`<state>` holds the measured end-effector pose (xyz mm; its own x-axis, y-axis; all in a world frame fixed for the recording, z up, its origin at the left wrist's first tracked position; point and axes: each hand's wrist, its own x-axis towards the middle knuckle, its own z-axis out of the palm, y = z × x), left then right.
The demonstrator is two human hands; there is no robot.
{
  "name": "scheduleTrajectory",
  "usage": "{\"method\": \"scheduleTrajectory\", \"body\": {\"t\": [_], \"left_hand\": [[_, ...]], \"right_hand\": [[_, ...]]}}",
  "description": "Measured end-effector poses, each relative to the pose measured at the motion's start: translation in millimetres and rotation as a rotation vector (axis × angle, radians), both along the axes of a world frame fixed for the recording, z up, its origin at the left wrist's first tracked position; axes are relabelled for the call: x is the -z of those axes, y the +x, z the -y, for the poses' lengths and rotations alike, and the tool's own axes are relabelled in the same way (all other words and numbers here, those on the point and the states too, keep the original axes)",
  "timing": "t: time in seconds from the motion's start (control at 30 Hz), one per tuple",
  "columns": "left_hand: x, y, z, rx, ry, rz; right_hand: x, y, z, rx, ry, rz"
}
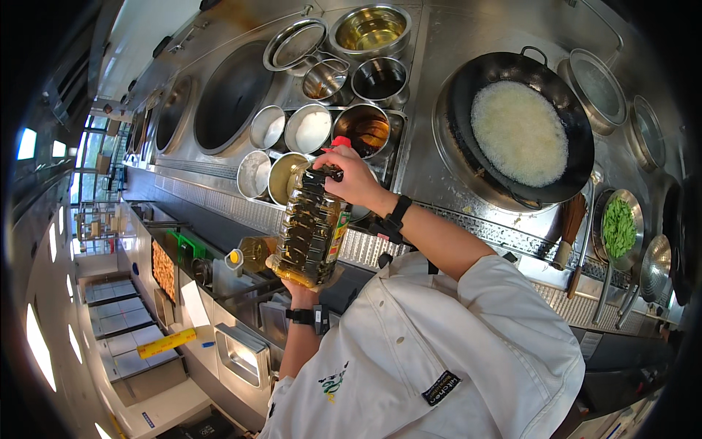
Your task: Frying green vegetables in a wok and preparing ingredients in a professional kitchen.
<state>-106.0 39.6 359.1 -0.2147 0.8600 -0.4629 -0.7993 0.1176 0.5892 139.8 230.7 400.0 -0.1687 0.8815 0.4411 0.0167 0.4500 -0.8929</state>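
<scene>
A large ribbed plastic bottle (310, 230) of dark liquid is held between my two hands. My right hand (351, 170) grips it at the black handle near the neck. My left hand (296, 282) supports the base from below, mostly hidden by the bottle. The red cap (341, 141) points towards a steel pot (362, 129) streaked with dark brown sauce. Whether the cap is off or liquid is flowing cannot be made out. Around the bottle's upper end stand steel pots of white granules (308, 129), white powder (254, 174) and a yellowish seasoning (282, 178).
A black wok (576, 137) of foaming pale oil (520, 134) sits at right. Beyond it are chopped greens (620, 228) in a ladle, a brush (570, 219) and strainers (655, 269). A steel bowl of oil (370, 35) stands at the back. Another oil bottle (255, 253) is at left.
</scene>
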Motion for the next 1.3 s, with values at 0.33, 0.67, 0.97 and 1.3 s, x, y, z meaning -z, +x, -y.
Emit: {"method": "scheduleTrajectory", "body": {"t": [0.33,0.67,0.97,1.3], "left_hand": [[-29,-11,-10,0.014,-0.007,0.082],[-30,-6,-16,0.052,-0.002,0.061],[-20,-10,-7,0.114,-0.036,0.151],[-8,-18,-6,0.073,-0.091,0.152]], "right_hand": [[8,-13,-3,0.062,-0.028,-0.073],[20,-11,-6,0.126,-0.029,-0.041],[7,-15,-2,0.098,-0.024,-0.031],[-6,-18,0,0.028,-0.032,0.040]]}}
